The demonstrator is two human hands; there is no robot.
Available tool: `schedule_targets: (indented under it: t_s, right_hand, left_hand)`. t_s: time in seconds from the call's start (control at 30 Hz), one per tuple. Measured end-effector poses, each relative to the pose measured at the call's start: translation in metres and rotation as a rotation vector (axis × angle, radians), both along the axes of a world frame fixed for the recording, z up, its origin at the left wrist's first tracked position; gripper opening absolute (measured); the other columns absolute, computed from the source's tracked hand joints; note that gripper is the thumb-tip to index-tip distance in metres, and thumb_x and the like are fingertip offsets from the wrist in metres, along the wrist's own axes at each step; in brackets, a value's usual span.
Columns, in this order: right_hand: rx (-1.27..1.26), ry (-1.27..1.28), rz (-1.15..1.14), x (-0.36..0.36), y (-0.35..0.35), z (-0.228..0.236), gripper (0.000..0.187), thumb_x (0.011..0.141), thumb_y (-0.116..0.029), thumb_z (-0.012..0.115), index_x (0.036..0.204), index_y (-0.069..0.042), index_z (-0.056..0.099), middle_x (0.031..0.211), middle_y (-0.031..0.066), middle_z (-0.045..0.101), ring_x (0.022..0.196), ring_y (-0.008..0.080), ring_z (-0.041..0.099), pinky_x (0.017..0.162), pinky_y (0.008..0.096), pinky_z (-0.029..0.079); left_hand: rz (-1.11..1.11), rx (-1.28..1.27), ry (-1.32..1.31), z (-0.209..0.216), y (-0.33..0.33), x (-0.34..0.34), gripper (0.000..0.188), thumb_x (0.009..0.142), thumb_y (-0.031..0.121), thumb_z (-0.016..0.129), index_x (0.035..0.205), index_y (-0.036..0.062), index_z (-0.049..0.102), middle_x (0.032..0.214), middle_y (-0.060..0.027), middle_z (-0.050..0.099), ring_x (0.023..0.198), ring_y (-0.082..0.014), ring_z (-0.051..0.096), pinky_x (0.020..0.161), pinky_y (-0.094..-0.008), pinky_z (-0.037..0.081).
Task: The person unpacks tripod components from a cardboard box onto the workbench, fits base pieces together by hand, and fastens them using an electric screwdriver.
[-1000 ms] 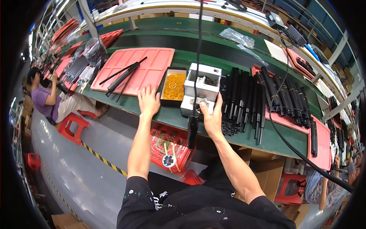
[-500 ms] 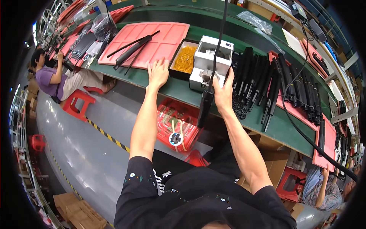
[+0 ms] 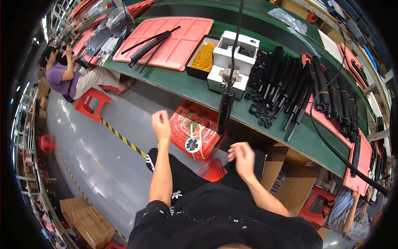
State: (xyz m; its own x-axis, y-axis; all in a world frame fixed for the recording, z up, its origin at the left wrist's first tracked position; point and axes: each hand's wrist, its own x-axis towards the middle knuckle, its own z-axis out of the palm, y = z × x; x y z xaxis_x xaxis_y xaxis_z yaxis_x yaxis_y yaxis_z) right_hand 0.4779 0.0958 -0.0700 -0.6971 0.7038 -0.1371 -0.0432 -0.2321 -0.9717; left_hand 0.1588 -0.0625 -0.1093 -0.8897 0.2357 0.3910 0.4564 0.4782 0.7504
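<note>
Both my hands are in the air in front of the green workbench (image 3: 182,81), off its surface. My left hand (image 3: 161,125) is beside a red plastic stool (image 3: 176,133), its fingers curled in, with nothing seen in them. Right of the stool, my right hand (image 3: 243,159) is half curled and slightly blurred, its fingers partly apart and nothing in it. A white boxy fixture (image 3: 234,50) with a metal clamp stands at the bench edge. In front of it hangs a black corded power screwdriver (image 3: 226,110). A black tray (image 3: 195,71) of yellow rubber bands (image 3: 204,57) sits left of the fixture.
On a pink tray (image 3: 178,54) lie black tubes (image 3: 151,47). Several more black tubes (image 3: 286,79) and small black rings (image 3: 260,112) are at right. A cardboard box (image 3: 296,186) stands below the bench. Two people sit nearby, one far left (image 3: 60,76), one lower right (image 3: 348,211).
Both hands have left the bench and come back toward me: the left from the pink tray, the right from the white fixture. The view has shifted slightly.
</note>
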Motion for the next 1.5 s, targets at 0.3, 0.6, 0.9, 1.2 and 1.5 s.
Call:
schedule_targets:
  t_s: [0.3, 0.6, 0.9, 1.2, 1.5]
  right_hand:
    - [0.006, -0.476, -0.046, -0.136, -0.057, -0.161, 0.094, 0.093, -0.041, 0.074, 0.159, 0.0, 0.022, 0.154, 0.0243, 0.043, 0.144, 0.0316, 0.041, 0.117, 0.0378, 0.035]
    - [0.607, -0.579, 0.074, -0.159, -0.013, -0.152, 0.041, 0.092, -0.034, 0.068, 0.112, 0.002, 0.067, 0.107, 0.0287, 0.068, 0.11, 0.0439, 0.065, 0.098, 0.0492, 0.049]
    - [0.313, -1.234, -0.13, 0.07, 0.004, -0.204, 0.039, 0.104, -0.033, 0.044, 0.108, -0.004, 0.069, 0.11, 0.0298, 0.068, 0.104, 0.0471, 0.066, 0.089, 0.0549, 0.052]
    - [-0.155, -1.378, 0.158, 0.11, -0.085, -0.249, 0.033, 0.101, -0.029, 0.05, 0.11, -0.003, 0.069, 0.107, 0.025, 0.07, 0.093, 0.0395, 0.067, 0.081, 0.0477, 0.054]
    - [-0.181, -1.304, 0.01, 0.086, -0.089, -0.247, 0.031, 0.098, -0.027, 0.057, 0.112, 0.0, 0.067, 0.101, 0.0219, 0.071, 0.085, 0.0303, 0.066, 0.072, 0.0414, 0.053]
  left_hand:
    - [-0.016, -0.473, -0.317, -0.149, -0.024, -0.02, 0.087, 0.088, 0.047, 0.072, 0.156, 0.008, 0.035, 0.152, -0.0257, 0.042, 0.139, -0.0492, 0.038, 0.116, -0.0536, 0.033]
    - [-0.069, -0.369, -0.422, -0.173, -0.045, -0.128, 0.082, 0.089, 0.034, 0.076, 0.151, -0.0022, 0.039, 0.142, -0.0296, 0.049, 0.13, -0.0454, 0.048, 0.112, -0.0481, 0.038]
    - [-0.131, -0.344, -0.335, -0.155, -0.073, -0.137, 0.08, 0.094, 0.025, 0.072, 0.155, -0.0048, 0.03, 0.154, -0.0293, 0.039, 0.143, -0.0429, 0.038, 0.12, -0.0464, 0.031]
    - [-0.134, -0.377, -0.302, -0.147, -0.082, -0.133, 0.086, 0.091, 0.032, 0.076, 0.154, -0.0027, 0.031, 0.146, -0.0294, 0.043, 0.132, -0.0455, 0.047, 0.113, -0.0488, 0.038]
    - [-0.206, -0.326, -0.325, -0.154, -0.065, -0.134, 0.081, 0.09, 0.026, 0.078, 0.151, -0.0061, 0.035, 0.146, -0.029, 0.046, 0.136, -0.0425, 0.045, 0.117, -0.0474, 0.035]
